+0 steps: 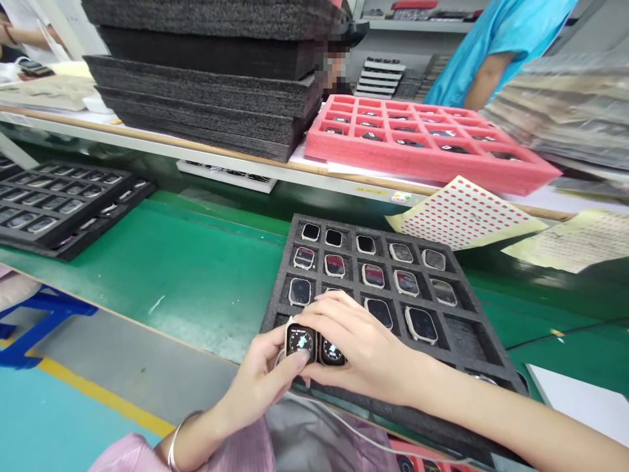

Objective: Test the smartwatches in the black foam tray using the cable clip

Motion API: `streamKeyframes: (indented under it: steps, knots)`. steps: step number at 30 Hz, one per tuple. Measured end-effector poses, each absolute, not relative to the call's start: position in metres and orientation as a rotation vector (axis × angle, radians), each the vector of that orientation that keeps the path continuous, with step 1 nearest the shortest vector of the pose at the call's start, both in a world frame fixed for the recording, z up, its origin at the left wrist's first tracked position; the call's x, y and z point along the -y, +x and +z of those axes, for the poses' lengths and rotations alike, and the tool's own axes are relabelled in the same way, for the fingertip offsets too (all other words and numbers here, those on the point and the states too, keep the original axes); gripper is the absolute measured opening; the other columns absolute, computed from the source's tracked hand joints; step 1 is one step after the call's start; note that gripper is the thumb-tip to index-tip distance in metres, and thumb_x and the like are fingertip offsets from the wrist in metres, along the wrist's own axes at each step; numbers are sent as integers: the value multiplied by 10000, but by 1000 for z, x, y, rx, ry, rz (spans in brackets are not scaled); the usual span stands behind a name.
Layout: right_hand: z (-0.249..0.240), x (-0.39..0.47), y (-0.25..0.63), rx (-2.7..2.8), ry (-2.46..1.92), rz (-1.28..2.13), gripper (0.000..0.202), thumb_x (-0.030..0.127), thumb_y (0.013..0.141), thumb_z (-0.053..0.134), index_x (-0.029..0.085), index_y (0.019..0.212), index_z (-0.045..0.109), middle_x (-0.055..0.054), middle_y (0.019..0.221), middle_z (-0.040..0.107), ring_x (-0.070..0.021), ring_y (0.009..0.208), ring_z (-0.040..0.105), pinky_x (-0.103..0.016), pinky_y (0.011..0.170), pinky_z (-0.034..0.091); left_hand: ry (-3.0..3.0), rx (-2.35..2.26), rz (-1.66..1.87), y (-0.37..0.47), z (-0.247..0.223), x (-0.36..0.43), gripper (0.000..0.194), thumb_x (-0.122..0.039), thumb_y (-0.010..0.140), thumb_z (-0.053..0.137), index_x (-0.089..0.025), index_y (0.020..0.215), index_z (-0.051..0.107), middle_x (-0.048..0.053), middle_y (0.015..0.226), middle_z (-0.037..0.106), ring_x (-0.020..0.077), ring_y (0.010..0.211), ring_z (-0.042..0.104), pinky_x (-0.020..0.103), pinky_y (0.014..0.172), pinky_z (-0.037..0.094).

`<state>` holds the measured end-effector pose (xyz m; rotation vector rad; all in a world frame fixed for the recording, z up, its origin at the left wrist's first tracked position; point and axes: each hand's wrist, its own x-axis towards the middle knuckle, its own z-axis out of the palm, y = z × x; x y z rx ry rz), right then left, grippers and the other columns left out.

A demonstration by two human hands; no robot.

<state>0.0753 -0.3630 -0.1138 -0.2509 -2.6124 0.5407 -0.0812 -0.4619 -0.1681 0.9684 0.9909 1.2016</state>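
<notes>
Low over the near side of a dark grey foam tray, my two hands meet. My left hand is closed on a smartwatch body with a lit dial, its thumb across the lower part of the screen. Beside it, a second lit smartwatch sits in my right hand, whose fingers curl over the tops of both watches. A thin white cable runs below the hands; where it ends is hidden. More strapless watches lie in the tray's pockets, several with dark screens.
A red foam tray of small parts and a black foam stack stand on the raised shelf. Another watch tray lies left on the green bench. A sticker sheet leans behind my tray. A person in blue is beyond.
</notes>
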Motion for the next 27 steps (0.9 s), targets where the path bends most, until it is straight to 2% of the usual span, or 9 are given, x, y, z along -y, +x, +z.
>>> streamKeyframes:
  steps: [9, 13, 16, 18, 21, 23, 25, 27]
  knots:
    - [-112, 364, 77, 2637, -230, 508, 281, 259, 896, 616, 50, 1079, 573, -142, 965, 628, -234, 892, 574, -423, 837, 474, 1002, -972, 1212, -80, -166, 463, 173, -319, 914, 560, -149, 919, 594, -76, 573, 328, 32, 433, 235, 180, 407, 157]
    - [-111, 365, 77, 2647, -236, 498, 266, 260, 903, 605, 51, 1067, 582, -143, 959, 632, -235, 887, 576, -422, 839, 474, 1008, -949, 1220, -80, -162, 461, 152, -295, 915, 557, -151, 879, 588, -73, 587, 347, 35, 449, 243, 173, 431, 210]
    - [-111, 366, 77, 2639, -253, 496, 253, 244, 896, 593, 66, 1075, 579, -141, 971, 635, -239, 891, 576, -425, 828, 480, 1014, -978, 1240, -79, -163, 462, 152, -296, 911, 559, -154, 900, 613, -37, 665, 452, 67, 542, 361, 170, 510, 329]
    - [-109, 367, 77, 2622, -270, 524, 255, 222, 869, 609, 90, 1085, 579, -136, 997, 632, -242, 911, 572, -420, 830, 482, 1039, -1016, 1250, -77, -165, 466, 161, -295, 900, 571, -170, 986, 628, -1, 773, 537, 106, 658, 453, 188, 599, 401]
    - [-103, 365, 77, 2518, -266, 658, 325, 205, 813, 667, 130, 1113, 569, -121, 1039, 619, -241, 954, 567, -408, 856, 481, 1037, -1035, 1292, -71, -169, 475, 335, -298, 833, 665, -211, 1149, 600, 32, 900, 598, 162, 807, 536, 231, 731, 466]
    - [-100, 363, 76, 2406, -272, 788, 383, 189, 788, 700, 147, 1138, 552, -107, 1046, 611, -231, 964, 569, -390, 864, 485, 916, -1079, 1440, -66, -173, 482, 378, -311, 809, 695, -232, 1165, 595, 35, 916, 615, 175, 865, 566, 244, 792, 484]
    - [-102, 362, 76, 2343, -320, 858, 400, 183, 780, 722, 158, 1138, 546, -94, 1041, 607, -222, 958, 568, -374, 857, 488, 692, -1129, 1647, -63, -177, 486, 307, -326, 839, 663, -243, 1130, 612, 20, 879, 619, 130, 779, 577, 195, 731, 496]
    - [-110, 363, 74, 2406, -393, 818, 390, 198, 769, 743, 150, 1110, 561, -94, 1038, 608, -232, 960, 557, -386, 857, 480, 490, -1099, 1819, -64, -182, 489, 284, -343, 838, 663, -240, 1101, 630, 2, 804, 611, 84, 622, 547, 133, 558, 470]
